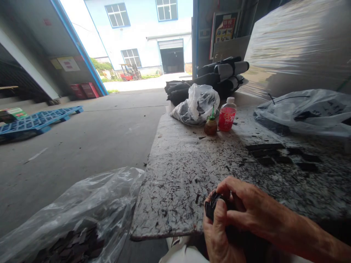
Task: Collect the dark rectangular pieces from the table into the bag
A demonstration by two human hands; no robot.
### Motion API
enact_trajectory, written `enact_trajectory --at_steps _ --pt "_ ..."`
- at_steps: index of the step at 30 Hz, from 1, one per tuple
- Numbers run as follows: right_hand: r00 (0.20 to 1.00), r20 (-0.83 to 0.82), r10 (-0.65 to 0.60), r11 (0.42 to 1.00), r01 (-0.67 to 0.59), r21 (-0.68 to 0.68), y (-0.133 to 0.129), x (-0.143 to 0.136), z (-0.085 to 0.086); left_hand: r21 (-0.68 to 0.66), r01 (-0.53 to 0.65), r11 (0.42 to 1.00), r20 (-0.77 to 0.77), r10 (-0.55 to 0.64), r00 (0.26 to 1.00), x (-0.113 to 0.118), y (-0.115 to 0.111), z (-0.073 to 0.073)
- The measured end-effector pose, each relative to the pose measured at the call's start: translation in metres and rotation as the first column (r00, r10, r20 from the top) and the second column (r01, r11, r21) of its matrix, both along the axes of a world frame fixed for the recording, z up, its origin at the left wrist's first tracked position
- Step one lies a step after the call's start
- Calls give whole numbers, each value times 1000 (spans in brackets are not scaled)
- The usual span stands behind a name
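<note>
My left hand [218,233] is closed round a small bundle of flat black pieces [212,206], its thumb pressed against them, above the table's near edge. My right hand [244,201] reaches in from the right with curled fingers, the index finger at the top of the same bundle and the thumb close to my left thumb. The two hands partly hide the pieces. On the table [175,175] lie many thin black scraps. Several flat black strips [274,155] are laid out further right.
A clear plastic bag [74,219] with black pieces stands low at the left. Toward the back are a knotted plastic bag [197,104], a small green-tipped bottle [210,126], a red-labelled bottle [227,115] and black rolls [219,75]. Another plastic bag [309,109] lies at right.
</note>
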State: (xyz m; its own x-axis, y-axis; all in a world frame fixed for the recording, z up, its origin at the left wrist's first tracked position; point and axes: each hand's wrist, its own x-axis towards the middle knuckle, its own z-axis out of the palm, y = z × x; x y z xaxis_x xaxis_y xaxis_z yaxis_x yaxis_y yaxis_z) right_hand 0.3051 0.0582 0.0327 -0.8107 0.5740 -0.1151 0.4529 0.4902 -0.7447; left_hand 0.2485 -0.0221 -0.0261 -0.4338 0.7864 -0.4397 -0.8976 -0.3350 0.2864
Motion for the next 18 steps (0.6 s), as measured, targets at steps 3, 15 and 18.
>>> enact_trajectory --at_steps 3,15,18 --pt "999 -34 -10 996 14 93 -6 3 -2 60 -10 998 25 9 1000 1 -3 -2" --pt "995 -94 -24 1000 24 7 -17 12 19 -97 -151 984 -50 146 988 4 -9 19" --pt "990 -138 -39 999 33 -43 -18 13 21 -101 -140 985 -103 130 986 5 -13 23"
